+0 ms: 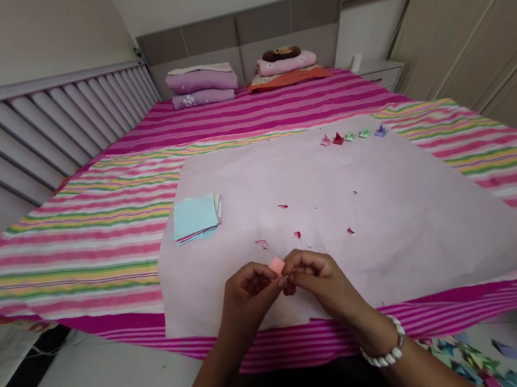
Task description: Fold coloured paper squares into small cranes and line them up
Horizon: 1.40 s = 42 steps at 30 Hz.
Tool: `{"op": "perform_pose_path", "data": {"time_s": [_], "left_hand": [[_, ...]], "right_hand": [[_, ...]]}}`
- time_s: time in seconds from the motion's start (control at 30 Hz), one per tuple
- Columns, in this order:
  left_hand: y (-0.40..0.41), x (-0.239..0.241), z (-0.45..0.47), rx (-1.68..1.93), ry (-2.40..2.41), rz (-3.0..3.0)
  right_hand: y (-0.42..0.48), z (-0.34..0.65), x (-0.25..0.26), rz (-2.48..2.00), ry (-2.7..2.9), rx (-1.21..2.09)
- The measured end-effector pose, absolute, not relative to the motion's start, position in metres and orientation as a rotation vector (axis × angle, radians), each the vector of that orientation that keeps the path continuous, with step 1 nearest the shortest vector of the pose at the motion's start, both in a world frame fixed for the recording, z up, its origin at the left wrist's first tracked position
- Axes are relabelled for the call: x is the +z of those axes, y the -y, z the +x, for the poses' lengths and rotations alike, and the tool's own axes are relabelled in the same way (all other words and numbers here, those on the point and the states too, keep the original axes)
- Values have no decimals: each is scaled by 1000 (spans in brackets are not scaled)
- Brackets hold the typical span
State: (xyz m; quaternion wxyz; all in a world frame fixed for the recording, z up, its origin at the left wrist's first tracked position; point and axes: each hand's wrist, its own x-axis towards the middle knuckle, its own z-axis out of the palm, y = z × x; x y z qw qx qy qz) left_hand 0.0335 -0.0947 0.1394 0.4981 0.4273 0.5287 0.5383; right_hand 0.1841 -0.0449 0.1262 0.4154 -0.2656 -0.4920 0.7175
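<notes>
A small folded piece of pink paper [277, 265] is pinched between my two hands, just above the near edge of a white sheet [393, 216]. My left hand [251, 290] grips its left side with thumb and forefinger. On the other side, my right hand [313, 275] pinches the paper close to the left fingertips; a white bead bracelet [389, 354] circles that wrist. The fingers cover the paper's lower part. Beyond them lie small red scraps [298, 235] on the sheet.
A stack of square paper [195, 216], light blue on top, sits on the left of the sheet. Several folded paper figures [338, 139] stand in a row at the far right. More folded paper pieces [472, 359] lie on the floor at lower right. Striped bedding [98, 248] surrounds the sheet.
</notes>
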Motion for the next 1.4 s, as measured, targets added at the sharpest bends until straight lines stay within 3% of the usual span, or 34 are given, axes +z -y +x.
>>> {"op": "perform_pose_path", "data": {"time_s": [0.3, 0.57, 1.0, 1.4], "left_hand": [[96, 133, 36, 1312, -1424, 1293], [94, 133, 35, 1262, -1382, 1144], [96, 133, 29, 1333, -1303, 1338], [93, 137, 29, 1357, -1576, 1629]], "right_hand": [[44, 183, 123, -720, 1199, 1779], [43, 182, 126, -858, 1270, 1643], [39, 188, 127, -790, 1225, 1711], [40, 186, 129, -849, 1399, 1512]]}}
